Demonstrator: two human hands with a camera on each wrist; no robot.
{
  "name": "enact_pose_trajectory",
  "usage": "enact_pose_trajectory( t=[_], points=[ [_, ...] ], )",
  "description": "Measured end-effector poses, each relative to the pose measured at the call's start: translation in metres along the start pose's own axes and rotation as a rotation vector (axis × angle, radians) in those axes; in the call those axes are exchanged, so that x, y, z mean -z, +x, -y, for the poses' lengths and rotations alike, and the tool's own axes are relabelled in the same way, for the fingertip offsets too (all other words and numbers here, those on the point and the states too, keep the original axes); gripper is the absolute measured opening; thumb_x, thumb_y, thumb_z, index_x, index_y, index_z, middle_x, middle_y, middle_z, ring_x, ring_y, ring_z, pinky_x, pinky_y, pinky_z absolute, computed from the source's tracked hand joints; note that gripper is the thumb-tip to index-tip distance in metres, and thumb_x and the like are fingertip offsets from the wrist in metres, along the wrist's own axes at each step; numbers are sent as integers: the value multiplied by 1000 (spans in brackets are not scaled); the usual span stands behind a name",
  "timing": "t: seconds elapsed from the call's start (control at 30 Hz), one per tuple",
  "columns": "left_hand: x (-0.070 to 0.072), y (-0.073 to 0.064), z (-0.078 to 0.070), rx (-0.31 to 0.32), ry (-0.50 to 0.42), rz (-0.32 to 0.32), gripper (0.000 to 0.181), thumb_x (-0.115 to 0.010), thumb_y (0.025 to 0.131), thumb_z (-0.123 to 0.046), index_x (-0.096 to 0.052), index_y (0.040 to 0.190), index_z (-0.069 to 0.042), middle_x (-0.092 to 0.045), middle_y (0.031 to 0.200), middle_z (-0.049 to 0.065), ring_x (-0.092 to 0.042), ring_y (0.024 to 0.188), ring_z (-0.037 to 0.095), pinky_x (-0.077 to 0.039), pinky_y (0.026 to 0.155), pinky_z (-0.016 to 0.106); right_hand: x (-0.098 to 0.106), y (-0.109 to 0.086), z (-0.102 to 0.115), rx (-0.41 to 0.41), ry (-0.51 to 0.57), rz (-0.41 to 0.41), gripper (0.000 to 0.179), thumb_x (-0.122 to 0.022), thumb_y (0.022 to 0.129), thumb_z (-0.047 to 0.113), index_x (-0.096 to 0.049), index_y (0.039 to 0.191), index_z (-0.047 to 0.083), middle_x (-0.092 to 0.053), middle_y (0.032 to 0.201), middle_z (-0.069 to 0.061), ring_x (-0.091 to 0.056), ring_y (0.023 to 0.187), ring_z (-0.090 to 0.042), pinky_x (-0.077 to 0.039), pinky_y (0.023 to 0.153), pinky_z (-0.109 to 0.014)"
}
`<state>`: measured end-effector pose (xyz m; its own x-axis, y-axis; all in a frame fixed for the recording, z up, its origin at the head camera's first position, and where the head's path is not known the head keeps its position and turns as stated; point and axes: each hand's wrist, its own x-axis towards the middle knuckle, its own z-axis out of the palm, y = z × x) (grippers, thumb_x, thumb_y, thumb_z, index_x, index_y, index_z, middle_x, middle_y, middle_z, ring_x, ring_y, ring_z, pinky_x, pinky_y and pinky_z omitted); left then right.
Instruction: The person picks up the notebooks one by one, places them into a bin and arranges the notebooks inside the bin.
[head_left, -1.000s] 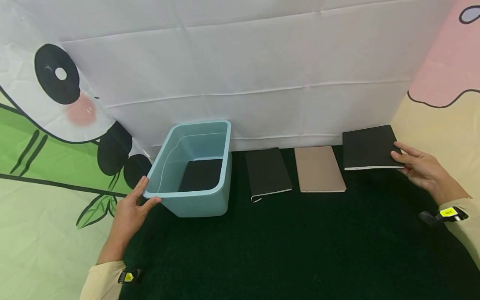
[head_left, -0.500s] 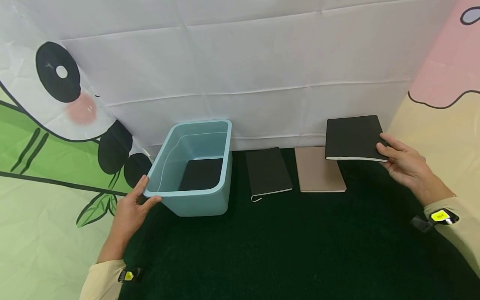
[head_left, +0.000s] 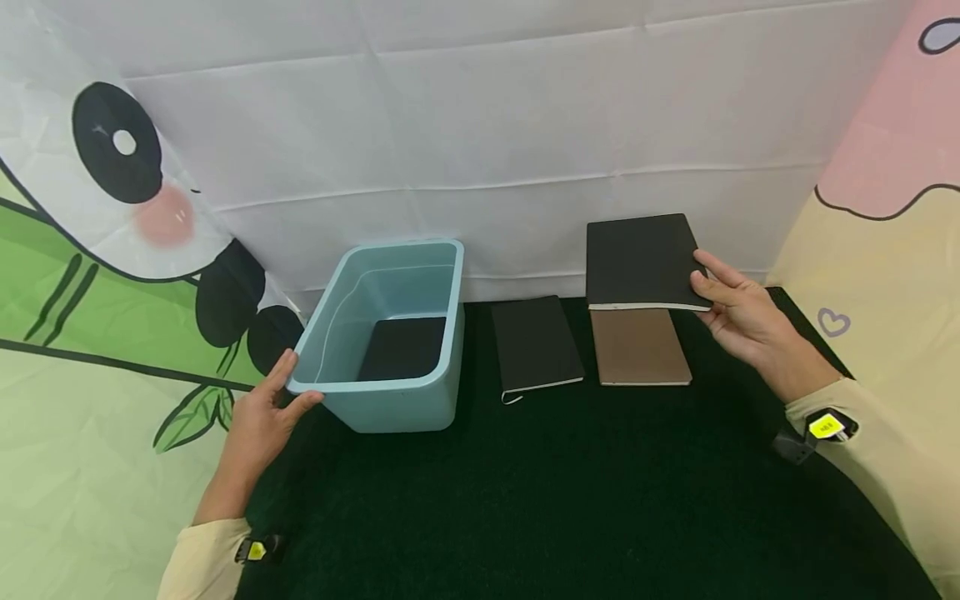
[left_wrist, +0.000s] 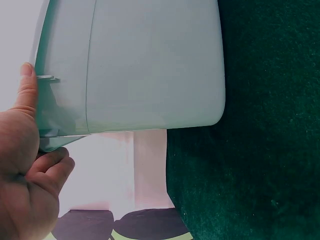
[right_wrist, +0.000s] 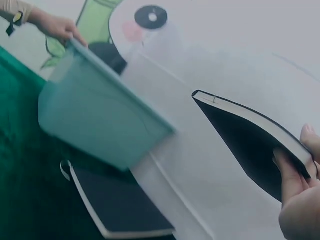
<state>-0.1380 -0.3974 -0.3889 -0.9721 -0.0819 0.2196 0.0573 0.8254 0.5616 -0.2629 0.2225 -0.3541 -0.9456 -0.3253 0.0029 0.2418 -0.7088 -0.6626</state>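
Note:
My right hand (head_left: pixel 742 317) pinches a black notebook (head_left: pixel 641 260) by its right edge, thumb on top. The notebook is raised above a brown notebook (head_left: pixel 641 350) and hides its far part. In the right wrist view, white page edges show along the held black notebook (right_wrist: pixel 245 132), with fingers beneath it. My left hand (head_left: pixel 262 417) holds the near left corner of a light blue plastic bin (head_left: pixel 397 410). The left wrist view has the thumb (left_wrist: pixel 27 92) on the rim and the other fingers around the corner. Inside the bin lies another black notebook (head_left: pixel 405 350).
A black notebook with a ribbon (head_left: pixel 536 343) lies flat between the bin and the brown notebook. Dark green cloth (head_left: pixel 525 500) covers the table. A white fabric backdrop (head_left: pixel 525 125) rises right behind the bin and notebooks, with printed panels at both sides.
My right hand has carried the black notebook leftward and up, from right of the brown notebook to above it. The left hand and the bin have stayed put.

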Motion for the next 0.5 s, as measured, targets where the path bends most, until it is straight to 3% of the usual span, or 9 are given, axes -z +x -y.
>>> enact_pose_trajectory(
  t=[0.3,0.5],
  points=[
    [1,0,0,16,-5,0,84,-66,98,-43,-21,163,-16,-18,168,11,-35,142,54,-39,104,70,-51,27,-32,-43,-1,-20,76,-58,99,-4,-25,163,20,-70,125,-3,-73,107,-18,-60,89,-27],
    [0,0,-1,18,-2,-2,84,-67,98,-42,-21,163,-18,-19,168,10,-36,142,53,-40,104,68,-80,44,-52,-73,-45,-6,73,-61,99,-1,-31,162,20,-40,159,-4,-71,110,-15,-58,91,-25]
  ],
)
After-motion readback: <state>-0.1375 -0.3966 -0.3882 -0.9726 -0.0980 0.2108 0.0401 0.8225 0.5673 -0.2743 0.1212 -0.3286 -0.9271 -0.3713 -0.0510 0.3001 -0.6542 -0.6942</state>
